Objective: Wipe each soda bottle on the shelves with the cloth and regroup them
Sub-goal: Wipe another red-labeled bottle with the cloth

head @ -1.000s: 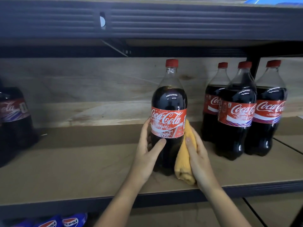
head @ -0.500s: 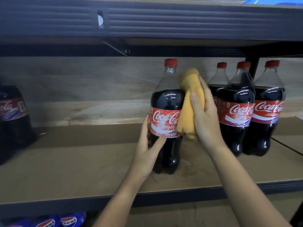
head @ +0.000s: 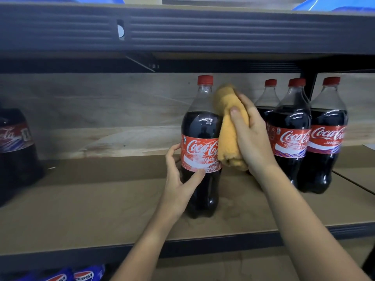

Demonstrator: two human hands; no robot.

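While left hand (head: 178, 185) steadies cola bottle (head: 202, 151), cloth (head: 230, 128) pressed alongside

Two bare forearms, left hand (head: 178, 179) and right hand (head: 251, 138) ungloved, short plain fingernails

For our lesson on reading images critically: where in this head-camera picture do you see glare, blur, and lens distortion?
Head view: glare shows as white streaks on the bottle held by the left hand; the far-left bottle is dark and blurred; the upper shelf beam bows from the wide-angle lens; the cloth in the right hand is slightly soft.
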